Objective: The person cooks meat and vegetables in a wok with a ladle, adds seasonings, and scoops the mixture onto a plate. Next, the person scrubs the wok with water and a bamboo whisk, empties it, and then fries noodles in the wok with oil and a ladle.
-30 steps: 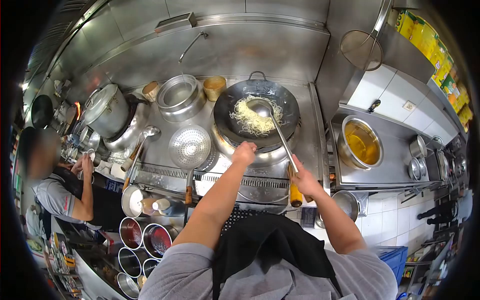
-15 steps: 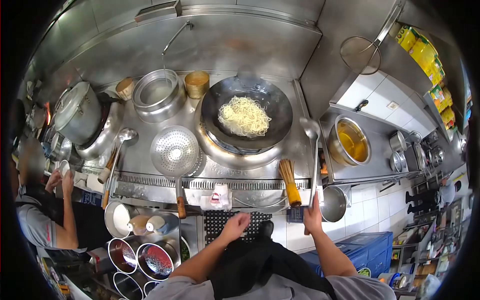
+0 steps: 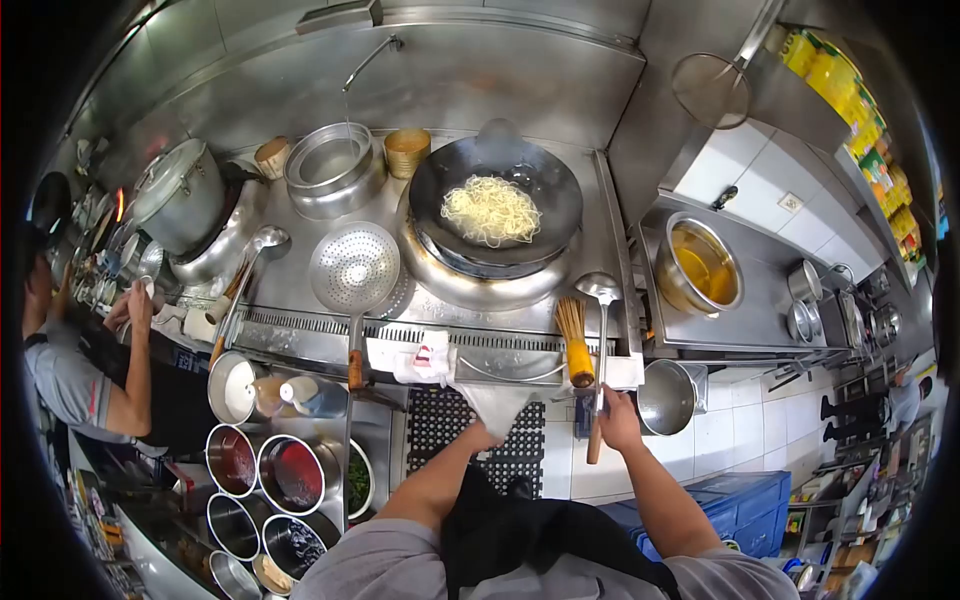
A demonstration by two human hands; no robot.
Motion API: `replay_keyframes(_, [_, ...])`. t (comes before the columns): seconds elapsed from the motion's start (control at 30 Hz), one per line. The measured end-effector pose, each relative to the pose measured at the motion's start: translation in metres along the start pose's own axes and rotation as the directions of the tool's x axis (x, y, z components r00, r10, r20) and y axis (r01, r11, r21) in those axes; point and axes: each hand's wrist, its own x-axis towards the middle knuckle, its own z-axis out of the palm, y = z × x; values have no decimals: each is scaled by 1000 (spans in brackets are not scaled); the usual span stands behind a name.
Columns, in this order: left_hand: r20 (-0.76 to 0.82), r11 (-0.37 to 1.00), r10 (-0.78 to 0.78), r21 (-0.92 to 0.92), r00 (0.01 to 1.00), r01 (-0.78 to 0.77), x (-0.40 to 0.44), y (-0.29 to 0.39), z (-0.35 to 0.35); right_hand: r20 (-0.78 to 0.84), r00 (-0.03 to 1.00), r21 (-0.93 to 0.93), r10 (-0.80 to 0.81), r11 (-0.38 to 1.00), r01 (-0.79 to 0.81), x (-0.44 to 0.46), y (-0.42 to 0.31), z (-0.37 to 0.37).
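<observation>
Below the counter edge, my left hand [image 3: 482,436] is closed on a pale cloth [image 3: 495,406] that spreads up toward the counter. My right hand [image 3: 620,424] grips a ladle [image 3: 602,330] near its wooden handle, its metal bowl resting at or just above the counter's right part. Beside the ladle stands a bamboo brush [image 3: 575,345] with a yellow-wrapped handle. A black wok [image 3: 560,215] on the burner holds pale noodles [image 3: 490,210]. A perforated strainer [image 3: 354,268] lies left of the wok, its handle over the edge.
A folded white towel [image 3: 425,360] lies on the counter's front edge. Sauce pots [image 3: 298,475] and squeeze bottles stand lower left. A pot of yellow oil [image 3: 703,265] is on the right. Another person [image 3: 95,380] works at far left, hands raised. A blue bin [image 3: 720,505] stands lower right.
My left hand, closed before with nothing visible in it, now holds the cloth. My right hand has brought the ladle leftward, beside the brush. The view has shifted slightly.
</observation>
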Motion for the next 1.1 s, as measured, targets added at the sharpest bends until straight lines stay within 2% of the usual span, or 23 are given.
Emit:
replay_keyframes(0.07, [-24,915,112,391,993,-94,-44,-45,49,207,978,267,-23,963,-34,-11,2,-17])
replay_keyframes(0.1, [-39,921,-15,388,999,29,-93,-45,59,312,948,292,-66,956,-30,-23,0,-22])
replay_keyframes(0.13, [29,839,39,542,999,-48,-127,-56,68,417,902,317,-112,948,-28,-39,-3,-25])
replay_keyframes(0.23, [-187,915,-208,310,960,258,-219,-12,72,612,726,452,-314,892,5,-89,5,4])
replay_keyframes(0.27, [-417,924,-55,323,907,205,-232,-5,81,611,690,518,-388,855,23,-108,7,23])
replay_keyframes(0.37, [14,955,-273,122,962,270,-244,89,43,607,590,608,-532,789,86,-133,-14,64])
replay_keyframes(0.43, [-219,993,-34,-120,975,7,-232,122,53,566,676,622,-473,783,27,-141,-61,40])
replay_keyframes(0.47, [-189,942,-63,-337,980,-4,-232,158,56,540,719,629,-437,778,1,-142,-79,30])
replay_keyframes(0.5, [-151,844,-81,-537,985,-13,-240,196,55,146,840,804,-523,557,207,-145,-70,89])
replay_keyframes(0.57, [-220,764,89,-611,971,-209,-248,230,49,278,864,859,-420,512,-27,-126,-77,68])
replay_keyframes(0.67, [-154,747,410,-509,899,-428,-270,255,-3,616,768,785,-177,214,-581,-94,-72,44])
replay_keyframes(0.7, [-161,730,470,-482,868,-485,-249,231,-11,453,884,873,-117,257,-414,-93,-89,14])
replay_keyframes(0.73, [-295,651,439,-547,849,-527,-235,212,-12,385,909,905,-162,262,-336,-90,-89,17])
replay_keyframes(0.77, [-412,653,178,-630,894,-421,-225,189,-12,317,926,929,-206,264,-260,-89,-91,21])
replay_keyframes(0.83, [-276,682,-322,-731,906,20,-185,118,-7,576,756,762,-311,540,-359,-97,-114,3])
replay_keyframes(0.87, [-33,348,63,-936,997,-53,-162,78,10,609,594,701,-525,706,-94,-91,-120,3])
replay_keyframes(0.9, [47,-27,505,-997,862,70,-148,54,24,602,404,697,-689,700,156,-82,-139,-28])
replay_keyframes(0.93, [-105,-26,496,-994,862,-105,-121,54,52,316,639,762,-701,589,270,-74,-138,-10])
replay_keyframes(0.97, [-257,-18,476,-959,841,-283,-96,56,80,-18,779,772,-627,487,409,-65,-137,11])
replay_keyframes(1.0, [-400,-3,445,-895,801,-445,-74,61,105,85,951,974,-299,225,-16,-51,-139,22])
replay_keyframes(1.03, [-295,-156,575,-955,763,-251,-64,80,99,332,943,921,-4,-214,-325,-36,-144,24])
replay_keyframes(1.07, [-218,-272,703,-962,677,-27,-63,119,75,355,927,886,120,-360,-293,-22,-153,14])
replay_keyframes(1.1, [-250,-226,466,-961,849,-159,-112,178,50,390,891,837,234,-494,-236,-16,-161,7])
